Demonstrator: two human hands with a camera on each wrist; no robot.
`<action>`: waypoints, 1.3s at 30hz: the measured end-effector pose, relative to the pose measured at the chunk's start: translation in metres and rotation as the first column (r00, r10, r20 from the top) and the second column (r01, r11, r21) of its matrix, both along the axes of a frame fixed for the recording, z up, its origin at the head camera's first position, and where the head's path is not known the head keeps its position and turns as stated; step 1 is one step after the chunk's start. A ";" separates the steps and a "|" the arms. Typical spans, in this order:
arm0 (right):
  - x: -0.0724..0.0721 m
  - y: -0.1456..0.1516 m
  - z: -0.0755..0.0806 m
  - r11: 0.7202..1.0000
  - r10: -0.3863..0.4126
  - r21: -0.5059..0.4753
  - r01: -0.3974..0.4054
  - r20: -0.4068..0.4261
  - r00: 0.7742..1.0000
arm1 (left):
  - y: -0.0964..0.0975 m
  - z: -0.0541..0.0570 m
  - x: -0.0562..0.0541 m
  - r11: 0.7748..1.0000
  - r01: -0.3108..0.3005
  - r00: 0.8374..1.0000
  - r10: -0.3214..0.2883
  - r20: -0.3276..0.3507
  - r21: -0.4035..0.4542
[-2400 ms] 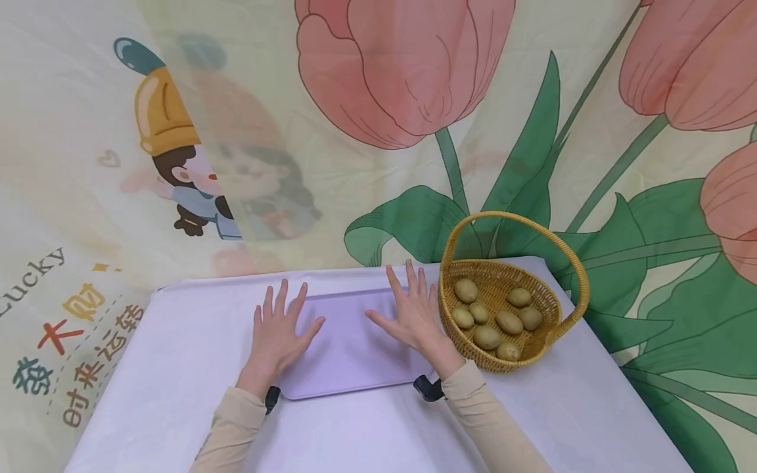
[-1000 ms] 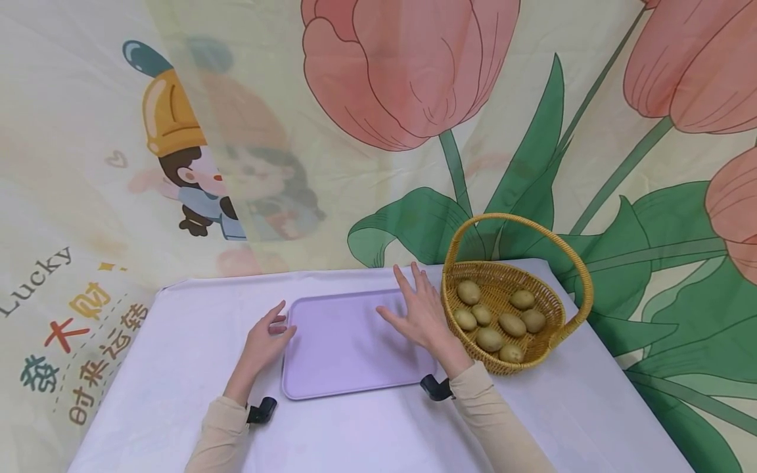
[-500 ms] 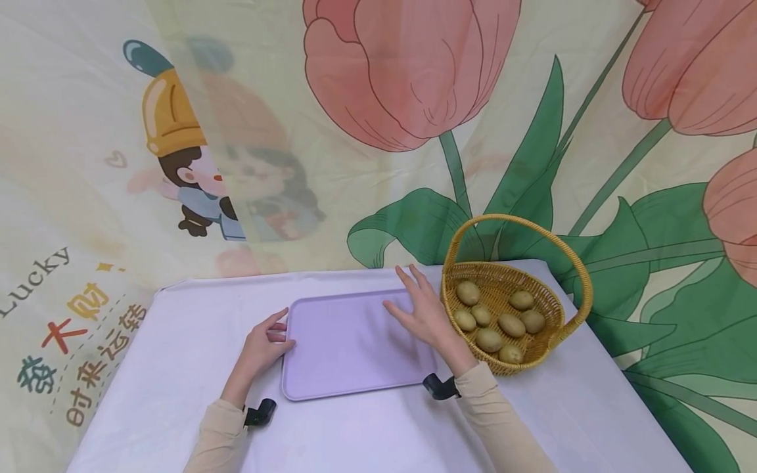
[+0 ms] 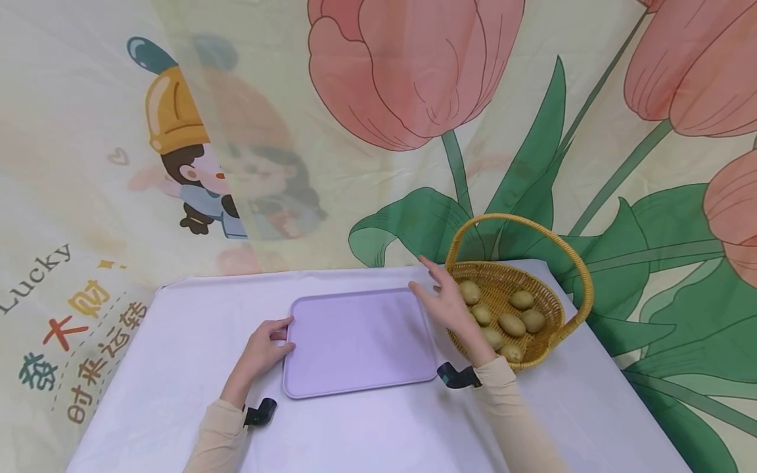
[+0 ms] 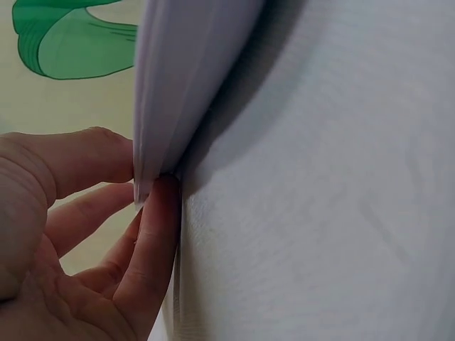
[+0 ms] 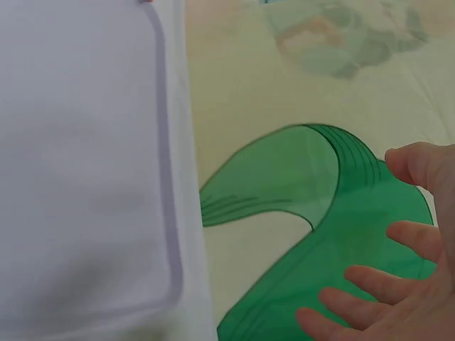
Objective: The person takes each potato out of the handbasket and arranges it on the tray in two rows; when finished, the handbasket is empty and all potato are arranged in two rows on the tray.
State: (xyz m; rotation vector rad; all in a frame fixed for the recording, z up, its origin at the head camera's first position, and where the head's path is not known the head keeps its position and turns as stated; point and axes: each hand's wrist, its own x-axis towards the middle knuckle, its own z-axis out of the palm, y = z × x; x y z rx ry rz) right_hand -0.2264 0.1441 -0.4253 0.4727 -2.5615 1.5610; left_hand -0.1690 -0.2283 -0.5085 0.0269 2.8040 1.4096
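While left hand (image 4: 264,348) is pinching tray (image 4: 361,345) rim, right hand (image 4: 448,303) is hovering, fingers apart. Basket (image 4: 499,279) is holding oval produce (image 4: 511,324).

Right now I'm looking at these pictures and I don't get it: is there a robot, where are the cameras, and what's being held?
There is no robot here, just a person's two bare hands. The wide picture comes from a camera on the person's head, looking forward and down. The other two come from cameras worn on the wrists, so things look tipped sideways there.

On the white-covered table are a pale purple tray and a woven basket with a tall handle. Inside it are roundish brown things, maybe potatoes.

The left hand pinches the tray's left edge. The right hand holds nothing; its fingers are apart, near the tray and basket. Behind is a backdrop with big pink flowers.
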 end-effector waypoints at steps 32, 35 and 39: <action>-0.046 0.098 -0.024 0.970 -0.224 0.154 0.191 0.237 0.946 | -0.002 0.000 0.001 1.000 -0.016 0.999 0.016 0.031 0.008; -0.047 0.101 -0.029 0.967 -0.226 0.172 0.189 0.232 0.946 | -0.002 -0.002 0.000 1.000 -0.014 1.000 0.014 0.028 0.015; -0.047 0.103 -0.032 0.964 -0.238 0.173 0.201 0.230 0.944 | -0.003 -0.004 0.001 1.000 -0.014 0.999 0.013 0.034 0.013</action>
